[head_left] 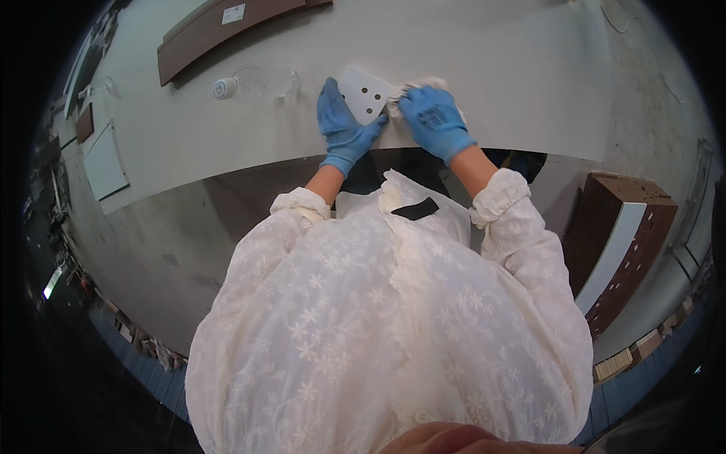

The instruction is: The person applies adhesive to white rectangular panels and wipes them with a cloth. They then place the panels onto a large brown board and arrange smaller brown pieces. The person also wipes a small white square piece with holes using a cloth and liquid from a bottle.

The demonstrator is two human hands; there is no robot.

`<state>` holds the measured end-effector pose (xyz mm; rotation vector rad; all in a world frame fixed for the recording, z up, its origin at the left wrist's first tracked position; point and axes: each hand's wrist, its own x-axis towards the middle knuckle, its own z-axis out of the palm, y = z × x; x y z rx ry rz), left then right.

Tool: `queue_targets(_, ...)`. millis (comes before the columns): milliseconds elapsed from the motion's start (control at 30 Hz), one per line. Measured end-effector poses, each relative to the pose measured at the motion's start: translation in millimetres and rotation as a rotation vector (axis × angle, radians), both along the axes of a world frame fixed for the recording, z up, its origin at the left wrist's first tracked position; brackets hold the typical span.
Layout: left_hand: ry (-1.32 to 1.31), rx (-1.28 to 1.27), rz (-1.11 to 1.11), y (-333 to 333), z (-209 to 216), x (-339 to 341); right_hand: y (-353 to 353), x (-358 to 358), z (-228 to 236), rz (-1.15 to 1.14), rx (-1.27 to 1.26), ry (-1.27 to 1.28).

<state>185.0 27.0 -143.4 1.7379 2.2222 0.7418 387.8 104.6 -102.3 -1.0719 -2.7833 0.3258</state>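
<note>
While the left hand (344, 125), fingers clamped on the white plate (364, 92), steadies it, right hand (435, 117) fingers pressed together should keep the cloth (412, 87) flat.

White three-holed plate (364, 94), flat on table

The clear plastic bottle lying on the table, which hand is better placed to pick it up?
Probably the left hand: the clear plastic bottle lies on its side; the right hand presses a white cloth.

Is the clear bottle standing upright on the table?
No, the clear bottle lies on its side on the table, left of the left hand.
</note>
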Motion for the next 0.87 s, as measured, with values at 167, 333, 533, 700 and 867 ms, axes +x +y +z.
queue_targets(167, -0.658, -0.047, 0.155, 14.9, 36.2, 4.7, -15.6, 66.9, 44.7, -0.408, -0.196, 0.458)
queue_targets(333, -2.418, -0.264, 0.101, 22.9, 119.4, 17.7, -37.4, 62.7, 93.7, -0.664, -0.465, 1.022)
queue_targets(533, -2.678, -0.429, 0.063, 13.2, 144.3, 39.8, -33.3, 12.6, 157.0, -0.385, 0.075, 0.823)
queue_targets(700, -2.339, -0.443, -0.070, -8.1, 153.1, 34.0, -27.0, -27.5, 149.1, -0.348, 0.088, 0.757)
queue_targets(867, -2.037, -0.253, -0.359, -11.9, 206.8, 3.7, -36.6, 4.9, 93.9, -0.442, -0.138, 0.697)
